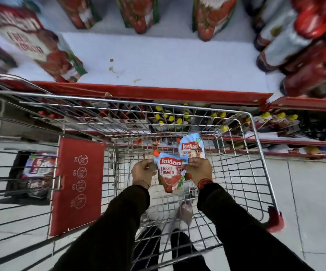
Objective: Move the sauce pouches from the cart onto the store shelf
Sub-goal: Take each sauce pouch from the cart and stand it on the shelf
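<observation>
Down inside the wire cart (pixel 256 153) both my hands hold one tomato sauce pouch (pixel 170 173), light blue and red with a "Fresh Tomato" label. My left hand (pixel 143 170) pinches its top left corner. My right hand (pixel 199 169) grips its top right corner. A second pouch (pixel 191 146) of the same kind stands just behind it, partly hidden by my right hand; whether that hand touches it I cannot tell. The white store shelf (pixel 158 61) with a red front edge lies above the cart, bare in its middle.
Several like pouches (pixel 138 14) stand at the shelf's back and one large pouch (pixel 39 47) at its left. Sauce bottles (pixel 287 47) crowd the right side. Small stains mark the shelf. A red child-seat flap (pixel 78 184) hangs on the cart's left. Lower shelves hold yellow-capped bottles (pixel 170 118).
</observation>
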`<state>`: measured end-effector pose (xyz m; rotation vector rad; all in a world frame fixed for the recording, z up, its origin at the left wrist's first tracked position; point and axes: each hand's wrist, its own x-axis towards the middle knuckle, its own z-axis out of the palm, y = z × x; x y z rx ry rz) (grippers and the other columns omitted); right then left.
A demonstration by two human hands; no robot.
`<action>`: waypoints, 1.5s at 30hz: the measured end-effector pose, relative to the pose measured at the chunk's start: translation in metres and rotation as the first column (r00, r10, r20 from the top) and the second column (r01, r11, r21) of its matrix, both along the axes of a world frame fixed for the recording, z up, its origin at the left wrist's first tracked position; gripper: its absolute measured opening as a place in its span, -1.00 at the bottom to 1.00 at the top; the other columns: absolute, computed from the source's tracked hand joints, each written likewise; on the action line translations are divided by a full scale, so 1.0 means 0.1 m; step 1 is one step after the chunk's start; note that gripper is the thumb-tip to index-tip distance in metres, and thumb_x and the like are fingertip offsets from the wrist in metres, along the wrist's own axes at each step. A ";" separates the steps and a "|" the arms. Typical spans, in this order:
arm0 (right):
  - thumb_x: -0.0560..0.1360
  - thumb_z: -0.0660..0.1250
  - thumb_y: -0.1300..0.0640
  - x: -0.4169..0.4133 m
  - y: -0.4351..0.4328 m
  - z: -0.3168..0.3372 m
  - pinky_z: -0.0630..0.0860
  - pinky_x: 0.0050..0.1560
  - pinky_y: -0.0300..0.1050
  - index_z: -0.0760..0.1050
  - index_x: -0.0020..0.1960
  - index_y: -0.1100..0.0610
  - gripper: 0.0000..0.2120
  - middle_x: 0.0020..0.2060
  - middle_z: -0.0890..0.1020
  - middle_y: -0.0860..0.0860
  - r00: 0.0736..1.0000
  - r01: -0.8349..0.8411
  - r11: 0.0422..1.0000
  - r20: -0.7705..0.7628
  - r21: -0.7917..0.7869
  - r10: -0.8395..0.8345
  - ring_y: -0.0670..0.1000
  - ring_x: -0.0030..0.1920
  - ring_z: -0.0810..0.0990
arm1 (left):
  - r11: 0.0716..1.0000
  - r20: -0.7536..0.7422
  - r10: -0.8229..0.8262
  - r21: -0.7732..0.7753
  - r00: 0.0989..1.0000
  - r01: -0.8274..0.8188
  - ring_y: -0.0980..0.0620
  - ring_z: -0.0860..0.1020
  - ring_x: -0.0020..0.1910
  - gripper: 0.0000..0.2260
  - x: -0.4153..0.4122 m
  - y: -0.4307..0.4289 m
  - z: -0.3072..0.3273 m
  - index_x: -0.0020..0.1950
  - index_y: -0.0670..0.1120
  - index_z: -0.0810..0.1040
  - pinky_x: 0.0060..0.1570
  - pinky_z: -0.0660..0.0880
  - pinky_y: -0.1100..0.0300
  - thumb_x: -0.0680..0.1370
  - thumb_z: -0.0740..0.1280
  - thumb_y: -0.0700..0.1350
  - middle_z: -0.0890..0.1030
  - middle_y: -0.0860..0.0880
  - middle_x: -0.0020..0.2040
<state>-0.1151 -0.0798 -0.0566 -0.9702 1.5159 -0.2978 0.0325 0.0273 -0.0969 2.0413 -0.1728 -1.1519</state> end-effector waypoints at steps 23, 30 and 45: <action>0.36 0.51 0.31 0.29 0.01 2.77 0.57 -0.08 -0.36 0.61 -0.11 0.13 -0.83 -0.21 0.68 0.03 0.963 -0.063 0.844 0.189 -0.533 0.191 -0.15 -0.20 0.64 | 0.846 0.390 0.163 -0.528 0.907 0.075 -0.09 0.67 -0.10 -0.91 0.42 -0.01 2.74 0.00 -0.06 0.64 0.03 0.63 -0.02 0.55 0.35 -0.15 0.69 -0.05 -0.11; 0.37 0.51 0.30 0.79 -0.41 3.19 0.57 -0.05 -0.27 0.59 -0.16 0.10 -0.84 -0.27 0.66 -0.01 0.954 -0.003 0.757 0.225 -0.654 0.198 -0.09 -0.22 0.62 | 0.815 0.550 0.246 -0.563 0.798 0.137 -0.05 0.68 -0.13 -0.85 0.86 -0.43 3.32 0.02 -0.15 0.65 -0.05 0.61 0.12 0.55 0.35 -0.12 0.71 -0.10 -0.13; 0.39 0.46 0.35 1.41 -0.88 2.82 0.50 -0.20 -0.54 0.64 -0.03 0.32 -0.85 -0.19 0.67 0.07 0.956 -0.100 0.720 0.135 -0.687 0.262 -0.38 -0.38 0.57 | 0.840 0.451 0.331 -0.541 0.829 -0.041 -0.14 0.67 -0.17 -0.85 1.29 -0.84 3.00 0.02 -0.17 0.64 -0.05 0.66 -0.08 0.55 0.34 -0.14 0.68 -0.16 -0.12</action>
